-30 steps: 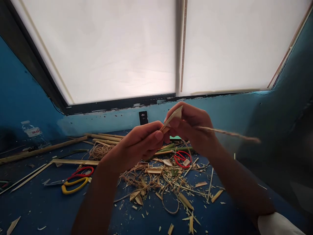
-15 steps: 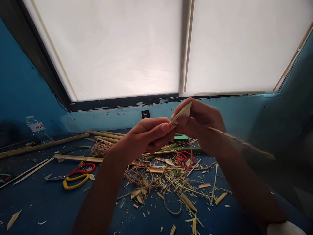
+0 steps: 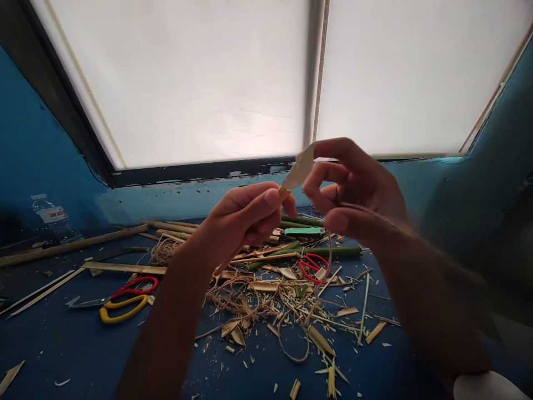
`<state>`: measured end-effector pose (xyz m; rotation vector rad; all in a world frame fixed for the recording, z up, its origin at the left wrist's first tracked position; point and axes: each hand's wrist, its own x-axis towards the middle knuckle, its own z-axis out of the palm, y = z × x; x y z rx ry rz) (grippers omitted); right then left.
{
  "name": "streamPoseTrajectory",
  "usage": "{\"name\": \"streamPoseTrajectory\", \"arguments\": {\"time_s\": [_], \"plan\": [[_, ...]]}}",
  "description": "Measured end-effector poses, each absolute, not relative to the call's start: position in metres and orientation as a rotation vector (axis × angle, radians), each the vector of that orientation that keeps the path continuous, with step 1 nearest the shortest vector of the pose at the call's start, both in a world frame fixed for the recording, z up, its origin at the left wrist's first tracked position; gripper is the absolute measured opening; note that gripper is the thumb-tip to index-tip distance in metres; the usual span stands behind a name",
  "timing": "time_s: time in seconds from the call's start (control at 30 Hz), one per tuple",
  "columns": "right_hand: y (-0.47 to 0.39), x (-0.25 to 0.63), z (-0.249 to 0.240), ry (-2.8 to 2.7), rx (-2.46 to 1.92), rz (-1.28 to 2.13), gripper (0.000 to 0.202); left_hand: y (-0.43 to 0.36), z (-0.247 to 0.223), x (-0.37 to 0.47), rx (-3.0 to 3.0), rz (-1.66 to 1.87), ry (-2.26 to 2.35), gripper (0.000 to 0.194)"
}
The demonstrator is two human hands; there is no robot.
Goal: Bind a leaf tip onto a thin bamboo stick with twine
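Raised above the table, my left hand point(image 3: 247, 214) pinches a thin stick between thumb and fingers. A pale, leaf-shaped sliver point(image 3: 298, 169), like shaved bamboo, rises from the stick's upper end. My right hand point(image 3: 360, 189) is just to the right, its fingers curled and thumb lowered, with the index fingertip at the sliver's top edge. A strand of brown twine point(image 3: 366, 210) runs through the right hand's curled fingers; one part trails to the lower right, blurred, and another hangs towards the table. How the sliver joins the stick is hidden by the fingers.
Bamboo shavings and tangled twine point(image 3: 241, 300) cover the table's middle. Scissors with red and yellow handles point(image 3: 125, 303) lie left, red-handled scissors point(image 3: 314, 269) beneath my hands. Behind are a green-handled tool point(image 3: 303, 231), bamboo sticks point(image 3: 177, 226) and a plastic bottle point(image 3: 54, 219).
My right hand has let go of the sliver's side, opened somewhat and shifted up and right. My left hand, still holding the stick, has moved slightly left and up.
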<state>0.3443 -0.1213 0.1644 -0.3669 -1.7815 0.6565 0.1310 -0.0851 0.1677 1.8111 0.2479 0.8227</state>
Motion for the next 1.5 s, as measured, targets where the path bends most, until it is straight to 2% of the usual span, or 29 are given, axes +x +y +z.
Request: {"name": "streamPoseTrajectory", "arguments": {"time_s": [0.03,0.1,0.23,0.33,0.53,0.67,0.87,1.07,1.2,1.4,1.5], "plan": [[-0.117,0.348,0.165,-1.749,-0.355,0.669,0.052,-0.084,0.168,0.129,1.808,0.833,0.274,0.029],[-0.105,0.354,0.165,-1.665,-0.397,0.658,0.049,-0.080,0.168,0.127,1.815,0.812,0.304,0.029],[-0.076,0.363,0.159,-1.621,-0.791,0.280,0.013,-0.074,0.168,0.126,1.847,0.784,0.255,0.031],[-0.064,0.365,0.154,-1.782,-1.053,0.001,0.033,-0.077,0.166,0.128,1.828,0.674,0.280,0.030],[-0.070,0.360,0.151,-2.064,-0.925,-0.219,0.030,-0.094,0.165,0.124,1.848,0.396,0.432,0.020],[-0.079,0.352,0.150,-2.152,-0.772,-0.341,0.021,-0.092,0.167,0.122,1.904,0.413,0.458,0.024],[-0.083,0.343,0.149,-2.142,-0.737,-0.363,0.019,-0.084,0.166,0.119,1.842,0.361,0.407,0.032],[-0.076,0.347,0.149,-2.171,-0.675,-0.350,0.018,-0.085,0.167,0.121,1.863,0.296,0.351,0.055],[-0.077,0.348,0.150,-2.195,-0.666,-0.281,0.014,-0.088,0.168,0.122,1.928,0.343,0.367,0.052],[-0.076,0.345,0.149,-2.188,-0.699,-0.313,0.025,-0.086,0.168,0.123,1.928,0.362,0.404,0.053],[-0.075,0.345,0.147,-2.205,-0.703,-0.308,0.021,-0.085,0.168,0.125,1.942,0.386,0.417,0.050]]}}
